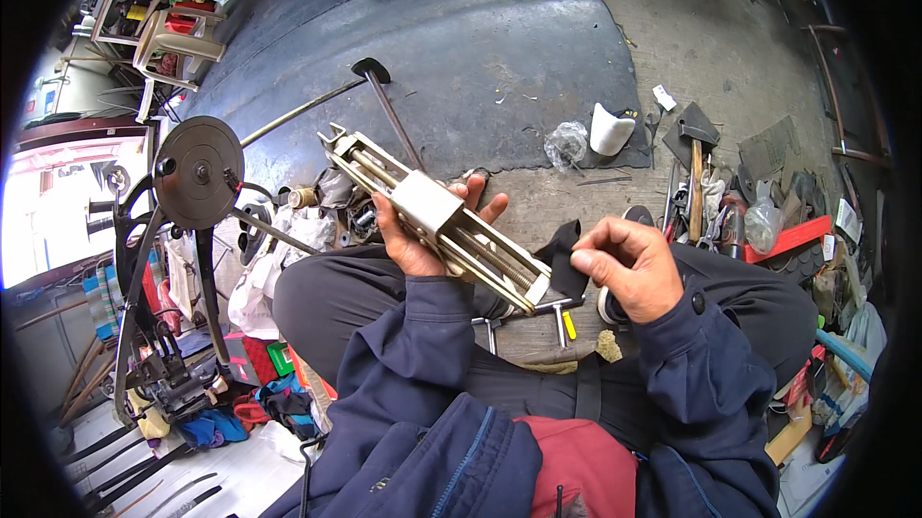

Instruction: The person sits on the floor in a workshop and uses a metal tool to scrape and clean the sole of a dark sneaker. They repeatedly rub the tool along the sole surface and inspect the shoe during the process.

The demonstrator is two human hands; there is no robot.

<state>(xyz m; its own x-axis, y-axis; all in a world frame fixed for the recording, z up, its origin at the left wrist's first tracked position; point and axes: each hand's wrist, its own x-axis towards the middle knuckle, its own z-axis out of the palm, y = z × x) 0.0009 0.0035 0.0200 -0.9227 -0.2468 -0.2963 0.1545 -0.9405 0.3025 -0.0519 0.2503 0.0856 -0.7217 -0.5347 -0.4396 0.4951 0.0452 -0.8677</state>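
Observation:
My left hand [411, 247] is closed around a long metal screw clamp [429, 201], its thumb on one side and fingertips showing on the other. The clamp has parallel rails, a silvery middle block and a threaded rod, and it slants down to the right. My right hand [638, 270] pinches a piece of black material [567, 268] between thumb and fingers, beside the clamp's lower end. Whether it is cloth, leather or rubber I cannot tell. Just below that end is a metal crossbar [560, 306] with a small yellow piece [570, 326] near it.
A black cast-metal stand with a round wheel [199, 172] rises at the left. A hammer [696, 172], plastic bags and assorted tools lie to the right. Ahead, a white curved piece [611, 130] and crumpled clear plastic [567, 145] rest on the dark floor sheet [432, 38].

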